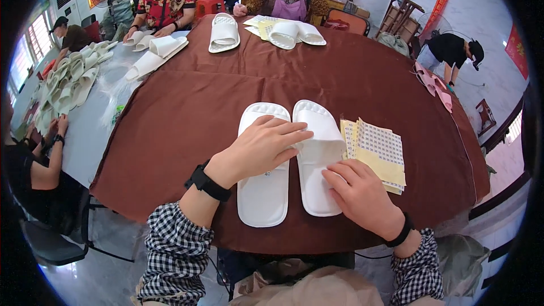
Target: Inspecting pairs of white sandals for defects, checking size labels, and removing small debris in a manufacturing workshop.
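Observation:
Two white slippers lie side by side in front of me, toes pointing away. My left hand is spread over the band of the left slipper, its fingertips reaching onto the band of the right slipper. A small printed size mark shows on the left slipper's insole. My right hand rests at the right slipper's outer edge, fingers loosely bent over the insole and thumb apart. I see nothing held in either hand. The left hand covers most of the left band. Beside the right slipper lie yellow-backed sticker sheets.
The brown-covered table bears more white slippers and sticker sheets at its far side. Pink slippers lie at the right edge. On the left, a grey table holds a slipper heap. Several people sit or bend nearby.

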`<state>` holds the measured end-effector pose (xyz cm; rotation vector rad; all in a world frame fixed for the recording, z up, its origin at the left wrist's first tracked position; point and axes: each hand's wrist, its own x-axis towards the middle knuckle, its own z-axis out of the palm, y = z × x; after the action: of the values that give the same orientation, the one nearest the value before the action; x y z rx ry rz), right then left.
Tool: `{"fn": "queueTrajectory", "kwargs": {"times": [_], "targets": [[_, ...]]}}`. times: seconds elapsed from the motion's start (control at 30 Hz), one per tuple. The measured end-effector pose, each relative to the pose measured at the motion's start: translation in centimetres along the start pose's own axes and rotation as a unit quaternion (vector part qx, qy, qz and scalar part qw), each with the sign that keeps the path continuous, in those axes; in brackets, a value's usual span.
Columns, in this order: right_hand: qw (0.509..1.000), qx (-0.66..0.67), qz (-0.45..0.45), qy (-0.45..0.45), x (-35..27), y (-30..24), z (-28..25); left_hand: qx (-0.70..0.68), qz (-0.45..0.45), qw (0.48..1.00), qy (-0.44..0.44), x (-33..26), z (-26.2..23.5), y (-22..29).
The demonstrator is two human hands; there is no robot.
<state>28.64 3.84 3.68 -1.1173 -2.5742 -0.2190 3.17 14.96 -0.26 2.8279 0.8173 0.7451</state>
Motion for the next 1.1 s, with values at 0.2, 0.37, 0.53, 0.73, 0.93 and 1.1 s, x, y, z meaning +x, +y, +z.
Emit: {"fn": "queueTrajectory", "kwargs": {"times": [0.2,0.37,0.53,0.73,0.93,1.1], "targets": [[0.991,0.072,-0.109,0.001,4.1,-2.9,2.0,-0.027,0.001,0.999,0.022,-0.1,0.6,-0.4],[0.989,0.072,-0.127,-0.02,5.3,-2.8,4.8,-0.029,0.009,0.999,0.028,-0.2,1.0,-0.7],[0.985,0.131,-0.094,-0.063,4.6,-2.7,4.6,-0.019,0.008,0.999,0.039,-0.4,1.0,-0.5],[0.981,0.16,-0.066,-0.084,4.7,-3.1,5.1,-0.006,0.01,0.999,0.04,-0.5,1.4,-0.9],[0.971,0.216,-0.07,-0.075,4.6,-1.9,5.3,-0.004,0.015,0.999,0.049,-0.3,1.2,-0.9],[0.986,0.133,-0.065,-0.078,4.6,-3.7,5.1,-0.008,0.014,0.999,0.052,-0.2,1.4,-0.9]]}}
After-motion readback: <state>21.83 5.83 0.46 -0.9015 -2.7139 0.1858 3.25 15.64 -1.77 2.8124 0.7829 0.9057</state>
